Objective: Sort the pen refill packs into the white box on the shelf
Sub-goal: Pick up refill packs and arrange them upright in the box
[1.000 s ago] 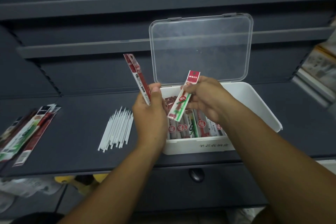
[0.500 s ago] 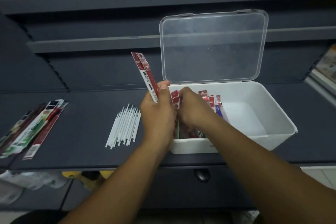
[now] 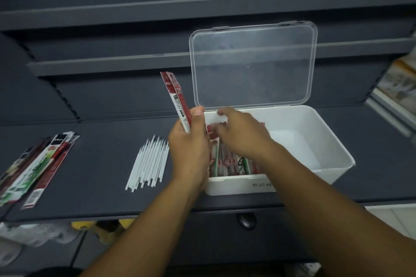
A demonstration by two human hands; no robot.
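The white box [image 3: 326,141] stands on the dark shelf [image 3: 101,141] with its clear lid [image 3: 252,65] propped open behind it. Several red and green pen refill packs [image 3: 231,162] lie packed in its left half. My left hand [image 3: 189,150] grips a few red refill packs [image 3: 174,94] upright, just left of the box's rim. My right hand [image 3: 243,137] hovers over the box's left side, its fingertips touching the top of a red pack [image 3: 211,130] that stands in the box. Its thumb is lifted away from that pack.
A bundle of thin white refill tubes [image 3: 149,159] lies on the shelf left of the box. More refill packs [image 3: 38,168] are fanned out at the far left. Shelf boards rise behind the lid. A drawer knob [image 3: 246,220] sits below the shelf edge.
My right hand has lowered the red and green pack into the box's left side and eased its hold on it. My left hand kept its packs upright.
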